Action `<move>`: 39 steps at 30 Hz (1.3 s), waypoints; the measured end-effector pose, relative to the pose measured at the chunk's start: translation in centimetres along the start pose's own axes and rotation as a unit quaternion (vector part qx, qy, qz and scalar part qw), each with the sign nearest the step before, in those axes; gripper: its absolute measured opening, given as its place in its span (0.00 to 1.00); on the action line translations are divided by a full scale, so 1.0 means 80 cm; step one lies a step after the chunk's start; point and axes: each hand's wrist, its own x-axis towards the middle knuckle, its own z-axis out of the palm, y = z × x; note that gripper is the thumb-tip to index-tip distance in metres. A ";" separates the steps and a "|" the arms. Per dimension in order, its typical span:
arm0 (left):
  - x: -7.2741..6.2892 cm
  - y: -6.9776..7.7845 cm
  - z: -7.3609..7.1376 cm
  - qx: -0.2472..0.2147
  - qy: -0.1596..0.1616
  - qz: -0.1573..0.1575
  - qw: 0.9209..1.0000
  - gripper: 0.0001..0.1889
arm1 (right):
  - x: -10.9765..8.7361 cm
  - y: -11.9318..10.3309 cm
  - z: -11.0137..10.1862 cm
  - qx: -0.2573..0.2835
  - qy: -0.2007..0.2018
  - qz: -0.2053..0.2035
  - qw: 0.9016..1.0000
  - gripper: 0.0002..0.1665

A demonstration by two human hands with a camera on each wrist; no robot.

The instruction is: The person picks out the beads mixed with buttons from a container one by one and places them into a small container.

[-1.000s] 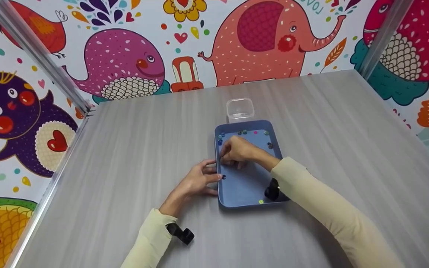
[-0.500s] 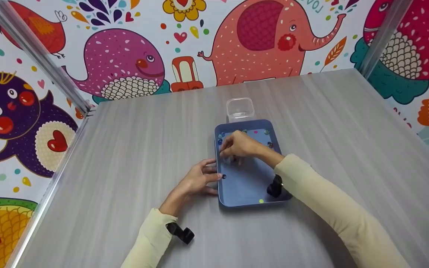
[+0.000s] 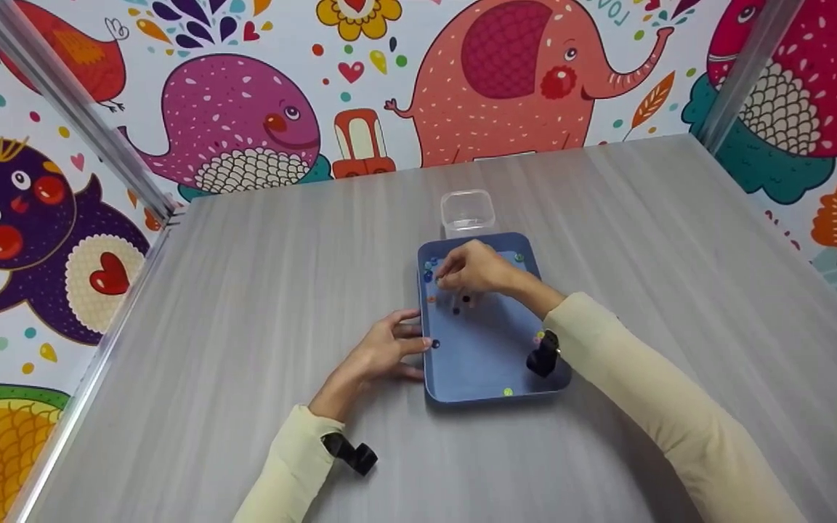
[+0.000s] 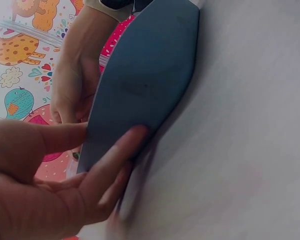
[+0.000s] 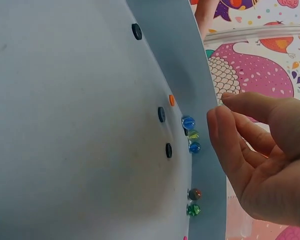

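A shallow blue tray [image 3: 476, 363] lies on the table. My left hand [image 3: 386, 354] holds its left wall, thumb over the rim near a dark button [image 3: 436, 343], fingers along the outside. Above the tray's far left part, my right hand [image 3: 478, 267] pinches thumb and fingertips together. A small green thing [image 4: 76, 156] shows at those fingertips in the left wrist view; its kind is unclear. Beneath lie dark buttons [image 5: 161, 114] and an orange button [image 5: 171, 100]. Blue marbles [image 5: 188, 123] sit along the wall, with a green marble [image 5: 193, 210] further along.
Behind the tray's far edge stands a clear plastic container [image 3: 468, 212]. A yellow button [image 3: 508, 392] lies by the near wall inside the tray. Patterned panels [image 3: 244, 123] and metal posts [image 3: 77, 109] border the grey table [image 3: 302, 254].
My right hand has risen from beside the tray's left wall and shifted toward the far side, uncovering the orange and dark buttons. My left hand has stayed at the wall.
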 end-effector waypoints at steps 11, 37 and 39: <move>-0.001 0.000 0.000 -0.004 0.002 0.000 1.000 0.35 | 0.001 0.006 -0.025 0.004 0.028 0.012 1.000 0.12; -0.001 -0.001 -0.002 -0.003 -0.001 0.007 1.000 0.35 | 0.018 0.017 -0.070 0.027 0.101 0.014 0.994 0.16; -0.001 -0.002 -0.002 -0.002 -0.002 0.008 1.000 0.34 | 0.019 0.019 -0.073 0.032 0.106 0.018 0.994 0.16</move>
